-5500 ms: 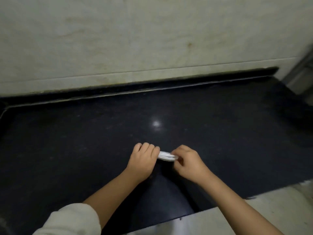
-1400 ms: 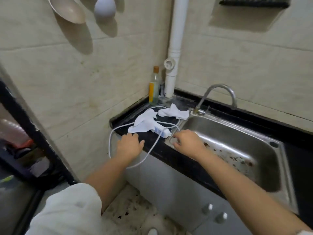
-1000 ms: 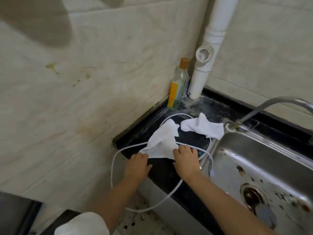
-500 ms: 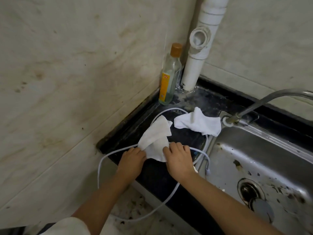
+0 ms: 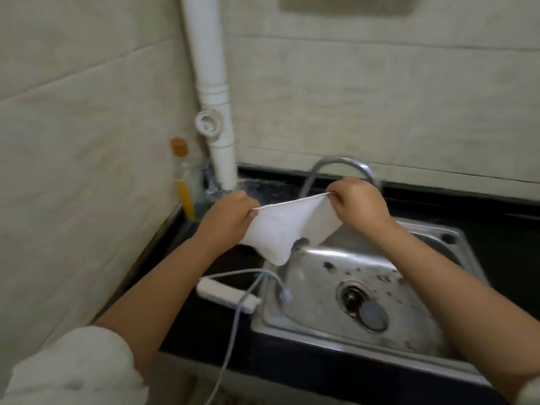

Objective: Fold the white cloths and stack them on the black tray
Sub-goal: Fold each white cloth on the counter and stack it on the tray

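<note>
Two walls clad in pale beige tiles [image 5: 350, 92] are seen meeting at a corner, where a white drainpipe [image 5: 209, 92] runs down to a black countertop [image 5: 502, 229]. A stained steel sink [image 5: 365, 290] is set into it, with a curved tap [image 5: 339, 165] behind. A bottle [image 5: 184, 182] is stood in the corner.

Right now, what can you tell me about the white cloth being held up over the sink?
The white cloth looks like thin, soft fabric with a stitched hem along its top edge. It is held in the air, stretched between two corners: the left hand pinches one, the right hand the other. The rest hangs down in a loose fold, with its lowest point above the near left corner of the metal sink. It is not yet folded.
</note>
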`<control>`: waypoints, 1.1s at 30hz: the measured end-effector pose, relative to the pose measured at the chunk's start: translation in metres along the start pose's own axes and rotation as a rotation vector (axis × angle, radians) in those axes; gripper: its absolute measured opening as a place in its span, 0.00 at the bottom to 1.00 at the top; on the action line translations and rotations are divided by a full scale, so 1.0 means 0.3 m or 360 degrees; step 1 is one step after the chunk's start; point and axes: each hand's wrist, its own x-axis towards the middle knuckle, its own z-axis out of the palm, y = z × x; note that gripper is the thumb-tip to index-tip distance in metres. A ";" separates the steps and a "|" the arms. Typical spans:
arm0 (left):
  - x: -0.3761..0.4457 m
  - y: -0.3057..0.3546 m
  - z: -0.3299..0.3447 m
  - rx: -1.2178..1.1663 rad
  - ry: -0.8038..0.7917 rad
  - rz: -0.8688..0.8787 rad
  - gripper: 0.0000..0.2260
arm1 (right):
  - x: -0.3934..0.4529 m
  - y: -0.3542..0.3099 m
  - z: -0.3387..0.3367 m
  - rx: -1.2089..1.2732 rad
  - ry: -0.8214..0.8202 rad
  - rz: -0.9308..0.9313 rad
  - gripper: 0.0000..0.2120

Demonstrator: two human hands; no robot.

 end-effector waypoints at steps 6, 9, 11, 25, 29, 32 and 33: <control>0.270 0.512 0.213 -0.0081 -0.0077 0.0359 0.12 | -0.314 0.456 -0.319 -0.0277 0.0199 0.0525 0.12; 0.337 0.823 0.353 -0.0124 -0.0133 0.0583 0.12 | -0.550 0.661 -0.478 -0.0367 0.0263 0.0849 0.13; 0.350 1.051 0.447 -0.0134 -0.0182 0.0699 0.12 | -0.734 0.789 -0.580 -0.0452 0.0308 0.1054 0.12; 0.011 2.504 1.023 -0.0780 -0.0475 0.1009 0.09 | -1.941 1.423 -1.193 -0.0695 0.0997 0.1803 0.09; -0.109 2.614 1.128 -0.0801 -0.0589 0.1376 0.08 | -2.228 1.380 -1.200 -0.0866 0.0986 0.1620 0.11; -0.164 2.592 1.245 -0.0572 -0.0826 0.1685 0.06 | -2.430 1.322 -1.090 -0.0640 0.0516 0.1606 0.13; -0.187 2.576 1.283 -0.0489 -0.0922 0.1776 0.06 | -2.486 1.299 -1.040 -0.0543 0.0377 0.1648 0.11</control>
